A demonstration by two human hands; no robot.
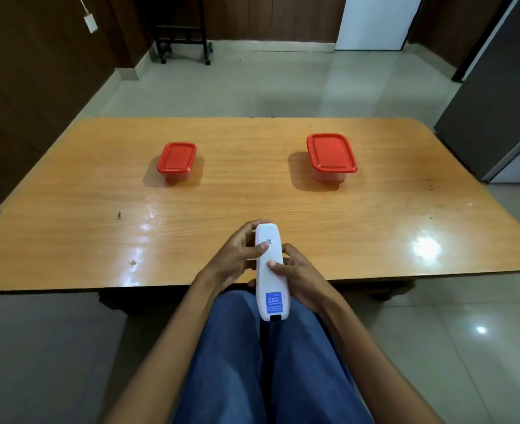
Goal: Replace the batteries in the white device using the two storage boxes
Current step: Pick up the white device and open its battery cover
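Note:
A long white device (270, 276) with a blue label near its lower end is held back side up over the table's near edge. My left hand (237, 258) grips its upper part, thumb on the back. My right hand (301, 276) holds its right side, with the thumb pressed on the middle of the back. Two clear storage boxes with red lids stand farther out on the table: a smaller one (176, 158) at the left and a larger one (331, 153) at the right. Both lids are on, and the contents are hidden.
The wooden table (99, 209) is low and wide, with glossy reflections. My legs in blue jeans (252, 362) sit below its near edge. A grey fridge (497, 102) stands at the right, and a black wheeled stand (182, 41) at the far wall.

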